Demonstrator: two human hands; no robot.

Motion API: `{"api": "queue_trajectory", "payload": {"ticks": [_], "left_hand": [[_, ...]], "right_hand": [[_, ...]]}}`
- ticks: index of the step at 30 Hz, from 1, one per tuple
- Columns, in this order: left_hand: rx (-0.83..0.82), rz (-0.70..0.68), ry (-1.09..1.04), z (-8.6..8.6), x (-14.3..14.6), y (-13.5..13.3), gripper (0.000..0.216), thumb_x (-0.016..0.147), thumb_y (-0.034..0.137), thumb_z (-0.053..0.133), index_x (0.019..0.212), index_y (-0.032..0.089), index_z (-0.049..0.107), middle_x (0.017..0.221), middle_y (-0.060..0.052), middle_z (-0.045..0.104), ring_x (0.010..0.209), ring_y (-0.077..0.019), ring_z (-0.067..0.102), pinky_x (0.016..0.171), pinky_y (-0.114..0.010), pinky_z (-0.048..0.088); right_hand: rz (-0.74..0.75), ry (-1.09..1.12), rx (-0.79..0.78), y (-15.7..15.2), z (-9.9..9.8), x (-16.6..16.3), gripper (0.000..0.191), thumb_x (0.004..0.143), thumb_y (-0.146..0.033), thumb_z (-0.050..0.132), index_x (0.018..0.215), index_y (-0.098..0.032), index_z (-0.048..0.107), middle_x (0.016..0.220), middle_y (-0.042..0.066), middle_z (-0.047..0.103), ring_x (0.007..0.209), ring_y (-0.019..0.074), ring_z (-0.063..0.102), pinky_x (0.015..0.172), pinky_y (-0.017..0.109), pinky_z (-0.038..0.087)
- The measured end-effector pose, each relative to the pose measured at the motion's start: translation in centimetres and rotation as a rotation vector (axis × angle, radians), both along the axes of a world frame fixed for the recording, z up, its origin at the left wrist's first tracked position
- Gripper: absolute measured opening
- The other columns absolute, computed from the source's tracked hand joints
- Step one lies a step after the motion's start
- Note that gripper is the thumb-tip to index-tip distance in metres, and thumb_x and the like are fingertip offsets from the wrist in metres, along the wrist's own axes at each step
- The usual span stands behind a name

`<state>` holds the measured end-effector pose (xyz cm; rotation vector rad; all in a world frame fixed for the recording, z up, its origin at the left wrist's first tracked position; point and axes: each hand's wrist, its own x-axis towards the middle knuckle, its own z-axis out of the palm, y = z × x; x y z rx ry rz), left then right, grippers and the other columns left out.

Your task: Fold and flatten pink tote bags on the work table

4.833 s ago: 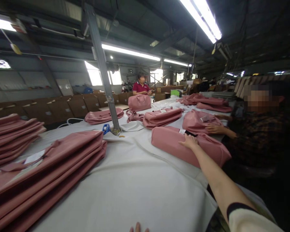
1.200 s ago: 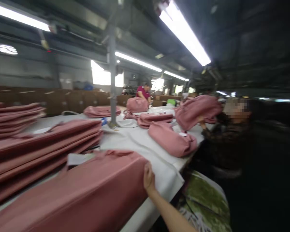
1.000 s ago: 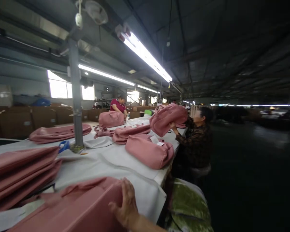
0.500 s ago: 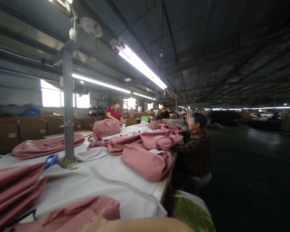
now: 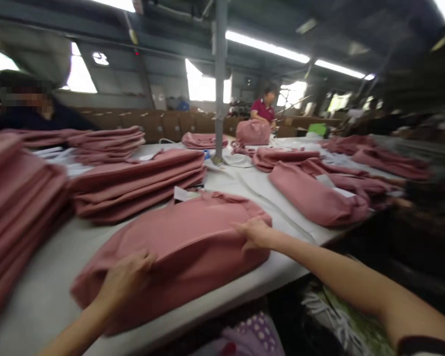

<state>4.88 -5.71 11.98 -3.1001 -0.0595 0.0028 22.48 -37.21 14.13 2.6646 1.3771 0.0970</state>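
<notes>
A pink bag (image 5: 193, 237) lies on its side on the white-covered table in front of me, its long top seam facing me and its near side sagging in shadow. My right hand (image 5: 255, 234) grips the upper right end, fingers over the top and thumb on the near side. At the left part of the same seam, my left hand (image 5: 128, 274) is closed on the bag's edge, slightly blurred. A white tag (image 5: 185, 194) sticks up behind the bag.
Stacked pink bags (image 5: 141, 183) lie behind, with another pile (image 5: 18, 212) at the left. More pink bags (image 5: 315, 195) lie to the right, beside a co-worker's hand. A metal post (image 5: 220, 79) rises from the table. Two other people stand beyond the table.
My view has swung left and down. The bag in front of me and both hands now show fully; before, only a forearm and part of a hand showed at the bottom.
</notes>
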Motion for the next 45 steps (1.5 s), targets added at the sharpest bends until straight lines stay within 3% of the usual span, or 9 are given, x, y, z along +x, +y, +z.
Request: {"api": "queue_trajectory", "payload": {"ticks": [3, 7, 13, 16, 21, 27, 32, 39, 45], "left_hand": [[0.149, 0.016, -0.024, -0.3, -3.3, 0.8, 0.015, 0.083, 0.010, 0.046, 0.083, 0.018, 0.059, 0.079, -0.005, 0.055, 0.076, -0.0211, 0.056, 0.067, -0.032, 0.040], [0.327, -0.130, -0.284, -2.7, -4.8, 0.2, 0.022, 0.083, 0.007, 0.046, 0.075, 0.021, 0.060, 0.073, -0.004, 0.052, 0.067, -0.0201, 0.049, 0.062, -0.033, 0.035], [0.392, -0.115, -0.440, -9.2, -9.1, -1.4, 0.028, 0.087, 0.005, 0.044, 0.101, 0.020, 0.063, 0.078, -0.005, 0.053, 0.069, -0.0198, 0.048, 0.067, -0.033, 0.037], [0.333, 0.003, -0.320, -9.4, -8.8, -2.3, 0.030, 0.087, 0.004, 0.041, 0.100, 0.021, 0.062, 0.083, -0.006, 0.053, 0.074, -0.0217, 0.051, 0.068, -0.033, 0.040], [0.126, -0.053, -0.047, -5.1, -3.6, -5.9, 0.034, 0.072, 0.005, 0.046, 0.102, 0.015, 0.057, 0.095, -0.011, 0.053, 0.076, -0.0271, 0.056, 0.062, -0.036, 0.046], [-0.022, -0.417, 0.001, -1.3, 3.8, -10.8, 0.068, 0.080, 0.016, 0.046, 0.143, 0.034, 0.028, 0.111, -0.010, 0.050, 0.089, -0.0264, 0.058, 0.077, -0.039, 0.049], [-0.223, -0.479, 0.214, -1.0, 5.4, -11.1, 0.063, 0.088, 0.024, 0.041, 0.144, 0.041, 0.022, 0.153, -0.011, 0.015, 0.138, -0.0460, 0.010, 0.102, -0.069, 0.022], [-0.269, -0.365, 0.312, -2.7, 3.7, -11.8, 0.072, 0.088, 0.017, 0.035, 0.146, 0.044, 0.003, 0.155, -0.013, 0.015, 0.138, -0.0465, 0.015, 0.094, -0.077, 0.023], [-0.171, -0.351, 0.176, -7.3, 2.9, -12.1, 0.071, 0.086, 0.020, 0.046, 0.143, 0.049, 0.015, 0.156, -0.013, 0.010, 0.138, -0.0478, 0.006, 0.096, -0.079, 0.011]], "right_hand": [[0.031, -0.046, 0.084, 0.0, -1.3, 0.4, 0.087, 0.057, -0.054, 0.080, 0.132, -0.022, 0.048, 0.077, 0.008, 0.070, 0.068, 0.0285, 0.065, 0.062, 0.032, 0.041], [0.127, -0.167, 0.194, -1.8, -4.6, -1.9, 0.015, 0.085, -0.030, 0.060, 0.093, -0.019, 0.067, 0.065, 0.005, 0.065, 0.063, 0.0202, 0.061, 0.064, 0.032, 0.037], [0.347, -0.359, 0.383, -4.8, -11.0, -5.2, 0.036, 0.092, -0.004, 0.033, 0.102, -0.014, 0.066, 0.093, 0.010, 0.070, 0.086, 0.0183, 0.063, 0.080, 0.034, 0.040], [0.376, -0.408, 0.425, -4.8, -12.7, -5.2, 0.038, 0.091, -0.001, 0.031, 0.110, -0.011, 0.062, 0.105, 0.013, 0.068, 0.099, 0.0208, 0.061, 0.085, 0.036, 0.040], [0.356, -0.334, 0.304, -3.4, -11.6, -4.0, 0.030, 0.091, -0.004, 0.038, 0.110, -0.009, 0.061, 0.097, 0.013, 0.068, 0.085, 0.0201, 0.062, 0.076, 0.035, 0.043], [0.462, -0.091, 0.065, -4.7, -4.3, 0.5, 0.026, 0.084, -0.008, 0.052, 0.105, -0.020, 0.062, 0.101, 0.006, 0.067, 0.099, 0.0203, 0.058, 0.086, 0.036, 0.039], [0.462, 0.014, -0.045, -6.0, -0.9, 4.5, 0.031, 0.076, -0.005, 0.054, 0.100, -0.022, 0.064, 0.107, 0.006, 0.065, 0.101, 0.0193, 0.056, 0.086, 0.033, 0.038], [0.426, -0.013, -0.037, -7.3, -4.5, 4.7, 0.021, 0.087, -0.009, 0.046, 0.081, -0.017, 0.065, 0.077, 0.005, 0.064, 0.068, 0.0144, 0.057, 0.070, 0.027, 0.044], [0.282, -0.180, 0.190, -9.5, -10.5, 1.4, 0.039, 0.090, -0.003, 0.030, 0.111, -0.010, 0.063, 0.111, 0.018, 0.063, 0.103, 0.0232, 0.059, 0.093, 0.041, 0.047]]}}
